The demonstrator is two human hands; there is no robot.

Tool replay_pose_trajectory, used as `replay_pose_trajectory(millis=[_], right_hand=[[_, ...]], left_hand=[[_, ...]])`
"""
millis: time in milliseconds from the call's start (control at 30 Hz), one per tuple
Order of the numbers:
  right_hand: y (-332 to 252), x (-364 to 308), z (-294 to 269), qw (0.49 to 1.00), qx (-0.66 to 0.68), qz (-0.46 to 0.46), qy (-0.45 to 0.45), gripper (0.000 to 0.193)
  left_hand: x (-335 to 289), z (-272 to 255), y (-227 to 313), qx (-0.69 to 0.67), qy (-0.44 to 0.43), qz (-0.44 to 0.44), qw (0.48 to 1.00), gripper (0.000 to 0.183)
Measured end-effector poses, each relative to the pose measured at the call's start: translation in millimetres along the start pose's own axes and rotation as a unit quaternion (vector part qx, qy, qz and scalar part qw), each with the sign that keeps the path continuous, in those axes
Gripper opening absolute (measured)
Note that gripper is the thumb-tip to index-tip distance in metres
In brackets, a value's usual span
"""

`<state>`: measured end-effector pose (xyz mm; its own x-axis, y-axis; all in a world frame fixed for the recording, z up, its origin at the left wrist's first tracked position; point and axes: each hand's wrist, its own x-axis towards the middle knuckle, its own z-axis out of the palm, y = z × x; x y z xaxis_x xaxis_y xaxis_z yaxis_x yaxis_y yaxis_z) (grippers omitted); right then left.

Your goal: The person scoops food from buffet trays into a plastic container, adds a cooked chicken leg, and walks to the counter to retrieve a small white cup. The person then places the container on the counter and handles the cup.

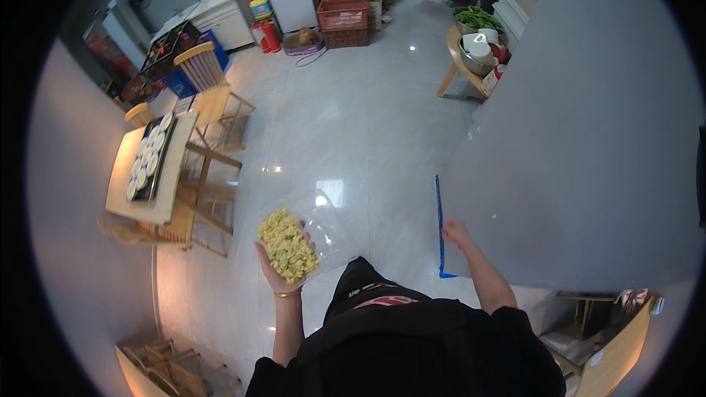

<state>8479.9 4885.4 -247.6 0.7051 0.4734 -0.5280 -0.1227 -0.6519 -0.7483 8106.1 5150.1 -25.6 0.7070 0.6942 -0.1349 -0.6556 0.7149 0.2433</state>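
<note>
Holding clear box (327,231) of yellow food (288,248) in cupped left hand (273,270), right of the table (172,169). Could spill if tipped, with just 1 hand under it. Holding right hand (455,233) curled, farther right of the table. Could bump wooden chair (213,103) beside the table. Blocked far right by grey wall (573,162).

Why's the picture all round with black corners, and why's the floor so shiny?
Head view: a fisheye lens, so the corners are black and things near the rim look stretched, like the light wood surface at lower right; head view: the smooth floor reflects light as bright spots; head view: the clear plastic lid is faint because the floor shows through.
</note>
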Motion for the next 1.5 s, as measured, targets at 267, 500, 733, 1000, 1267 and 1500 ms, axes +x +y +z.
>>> replay_pose_trajectory(millis=[267, 500, 733, 1000, 1267, 1500], right_hand=[[-166, 162, 15, 0.981, 0.156, -0.100, -0.063, 0.016], [-14, 170, -32, 0.935, -0.299, -0.061, -0.180, 0.018], [49, 261, -68, 0.917, -0.317, -0.224, -0.096, 0.034], [-319, 540, -147, 0.992, 0.023, 0.048, -0.116, 0.021], [-541, 741, -174, 0.978, 0.157, -0.058, -0.128, 0.017], [-502, 824, -249, 0.986, 0.060, 0.015, -0.156, 0.019]], left_hand=[[229, 13, -5, 0.014, 0.038, -0.026, 0.999, 0.074], [455, 106, -44, -0.003, -0.046, -0.123, 0.991, 0.076], [629, 127, -109, 0.010, -0.051, -0.139, 0.989, 0.076], [768, 131, -138, -0.039, -0.012, -0.112, 0.993, 0.075], [938, 133, -159, -0.032, 0.037, -0.075, 0.996, 0.077], [1153, 189, -220, -0.103, -0.032, -0.178, 0.978, 0.078]])
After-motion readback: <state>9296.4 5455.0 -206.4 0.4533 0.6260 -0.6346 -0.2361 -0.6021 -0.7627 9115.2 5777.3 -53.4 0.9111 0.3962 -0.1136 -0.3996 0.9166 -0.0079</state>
